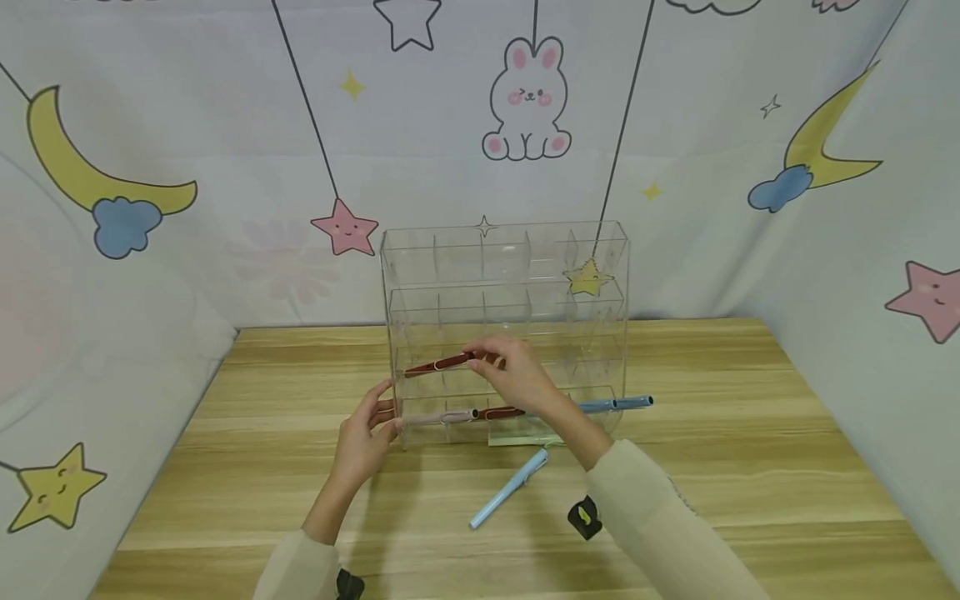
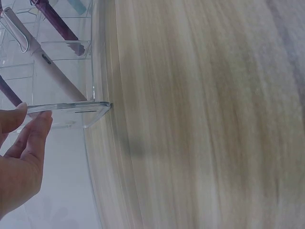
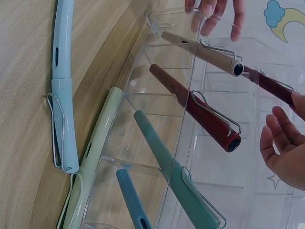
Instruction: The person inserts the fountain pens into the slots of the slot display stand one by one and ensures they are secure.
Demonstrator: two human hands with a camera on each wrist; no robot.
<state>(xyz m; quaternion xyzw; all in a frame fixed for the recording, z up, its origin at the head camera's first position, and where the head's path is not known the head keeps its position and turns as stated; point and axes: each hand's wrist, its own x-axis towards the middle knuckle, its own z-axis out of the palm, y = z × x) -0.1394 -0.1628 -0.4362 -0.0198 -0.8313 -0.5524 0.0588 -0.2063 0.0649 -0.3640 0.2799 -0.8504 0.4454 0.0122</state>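
Observation:
A clear acrylic pen rack [image 1: 504,292] with several tiers of compartments stands upright on the table. My right hand [image 1: 513,375] pinches a dark red pen [image 1: 438,364] near its capped end; the pen slants into a tier on the rack's left, its tip toward the left side panel. My left hand [image 1: 365,437] rests its thumb and fingertips against the outside of that panel [image 2: 66,107]. Just below the held pen, a beige pen [image 3: 209,55] lies in the lowest tier, beside another dark red pen [image 3: 205,114], a teal pen [image 3: 167,167] and a blue pen [image 3: 132,195].
A light blue pen [image 1: 510,489] lies on the wooden table [image 1: 225,500] in front of the rack. Along the rack's front base is a light green pen [image 3: 95,148]. A patterned white cloth [image 1: 435,167] hangs behind. Black objects [image 1: 585,517] show beside the sleeves.

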